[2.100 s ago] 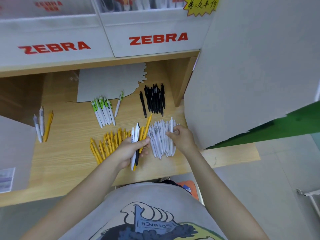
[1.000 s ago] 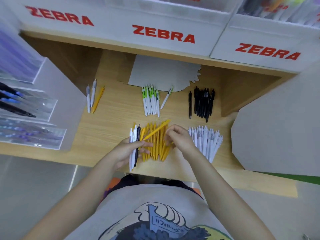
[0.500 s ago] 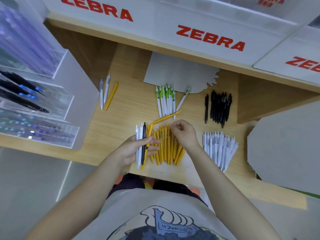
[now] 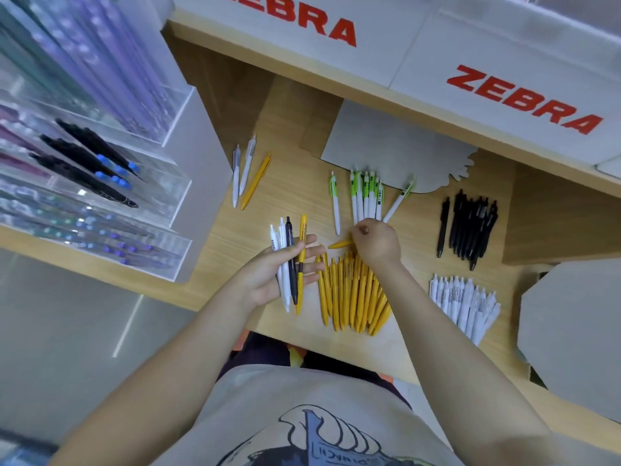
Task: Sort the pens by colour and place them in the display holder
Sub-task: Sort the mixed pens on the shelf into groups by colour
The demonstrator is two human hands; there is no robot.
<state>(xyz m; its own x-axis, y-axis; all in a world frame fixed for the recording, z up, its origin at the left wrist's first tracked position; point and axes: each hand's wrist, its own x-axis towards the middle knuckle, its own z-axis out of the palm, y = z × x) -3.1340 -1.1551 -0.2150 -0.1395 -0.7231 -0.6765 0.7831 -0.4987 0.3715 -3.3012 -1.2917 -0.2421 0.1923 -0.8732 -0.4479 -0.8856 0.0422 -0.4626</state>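
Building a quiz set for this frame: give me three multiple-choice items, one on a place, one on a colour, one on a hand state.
1. Where does the black pen pile lie?
A. far right of the shelf
B. in the clear holder
C. on the floor

2. What colour is the pile just under the right hand?
A. green
B. yellow
C. blue

3. What is the left hand doing?
A. resting flat and empty
B. holding a few mixed pens
C. pressing the white pile

Answers: 1 A, it lies beyond the green-and-white pens; 2 B, the pens are all yellow; 3 B, white, black and yellow pens are in its grip.

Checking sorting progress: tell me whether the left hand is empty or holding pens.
Holding. The left hand grips a mixed bunch of pens: white, black, yellow.
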